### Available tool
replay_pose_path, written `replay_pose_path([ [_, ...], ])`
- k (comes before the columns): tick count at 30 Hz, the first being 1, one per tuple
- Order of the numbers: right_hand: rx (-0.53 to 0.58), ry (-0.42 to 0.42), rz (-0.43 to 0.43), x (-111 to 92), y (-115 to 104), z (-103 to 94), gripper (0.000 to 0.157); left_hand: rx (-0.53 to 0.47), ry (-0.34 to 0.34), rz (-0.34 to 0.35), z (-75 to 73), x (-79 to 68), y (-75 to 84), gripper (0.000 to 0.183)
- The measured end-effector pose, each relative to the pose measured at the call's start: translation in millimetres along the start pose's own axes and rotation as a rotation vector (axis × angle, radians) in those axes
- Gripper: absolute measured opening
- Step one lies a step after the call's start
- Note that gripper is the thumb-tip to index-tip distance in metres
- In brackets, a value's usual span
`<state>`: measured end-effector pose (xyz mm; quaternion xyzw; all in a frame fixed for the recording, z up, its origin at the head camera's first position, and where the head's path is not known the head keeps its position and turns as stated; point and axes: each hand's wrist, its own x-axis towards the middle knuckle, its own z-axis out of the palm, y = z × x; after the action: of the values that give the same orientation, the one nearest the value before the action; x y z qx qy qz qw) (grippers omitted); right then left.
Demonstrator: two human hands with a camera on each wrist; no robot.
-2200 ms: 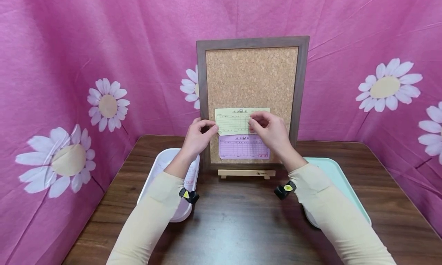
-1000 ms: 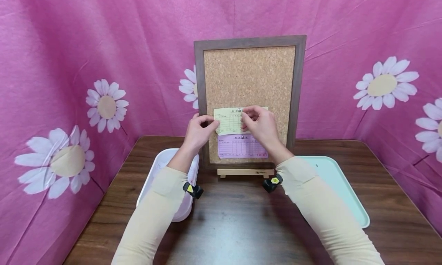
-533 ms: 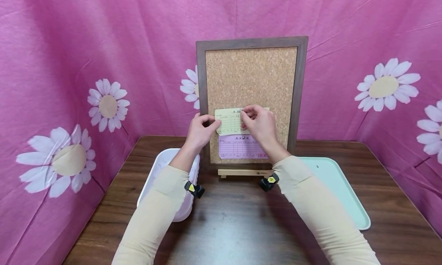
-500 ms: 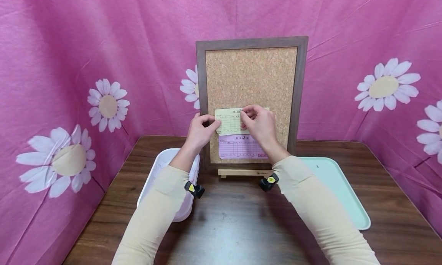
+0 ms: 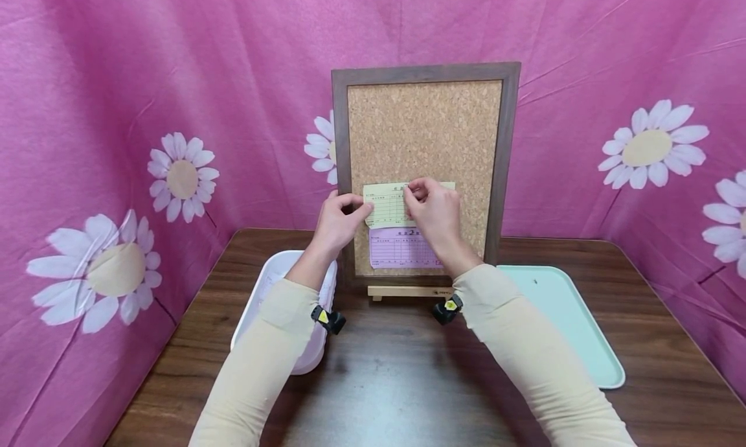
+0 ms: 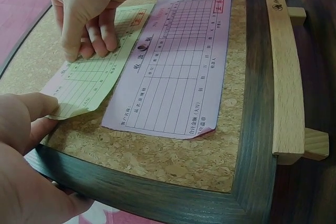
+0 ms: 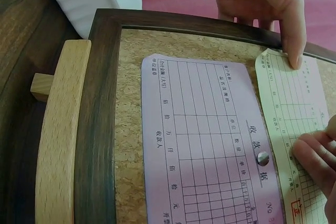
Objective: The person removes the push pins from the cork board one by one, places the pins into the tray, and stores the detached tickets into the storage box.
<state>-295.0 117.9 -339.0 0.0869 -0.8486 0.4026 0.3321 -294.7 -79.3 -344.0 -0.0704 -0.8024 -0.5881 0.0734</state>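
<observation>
A yellow receipt slip point(image 5: 384, 204) lies on the cork board point(image 5: 425, 129), just above a purple receipt slip point(image 5: 402, 249). My left hand point(image 5: 338, 223) holds the yellow slip's left edge, thumb on its face and other fingers behind the board's frame in the left wrist view. At the slip's top middle, my right hand point(image 5: 437, 214) pinches a round-headed push pin, mostly hidden by the thumb and forefinger. Another silver push pin point(image 7: 263, 158) fixes the purple slip at its printed heading. A lower corner of the purple slip curls up.
The framed board leans on a small wooden easel point(image 5: 408, 292) on a dark wooden table point(image 5: 379, 369). A white tray point(image 5: 239, 320) with papers stands left, partly under the left arm. On the right lies a mint-green tray point(image 5: 583, 330) bearing a tiny dark object point(image 5: 535, 281).
My right hand has moved left along the yellow slip, from its right part to the push pin, and its fingers have closed over the pin. The left hand stays at the slip's left edge.
</observation>
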Motion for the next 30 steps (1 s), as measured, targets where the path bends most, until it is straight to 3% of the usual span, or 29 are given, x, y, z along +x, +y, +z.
replay_pose_path([
  [12,-0.058,0.016,-0.066,1.0,-4.6,2.4,0.015,0.007,-0.005,-0.011,-1.6,1.4,-1.2,0.027],
  [30,-0.022,-0.007,0.033,4.7,-5.4,2.8,0.017,-0.006,0.0,-0.008,-1.1,1.8,-1.8,0.026],
])
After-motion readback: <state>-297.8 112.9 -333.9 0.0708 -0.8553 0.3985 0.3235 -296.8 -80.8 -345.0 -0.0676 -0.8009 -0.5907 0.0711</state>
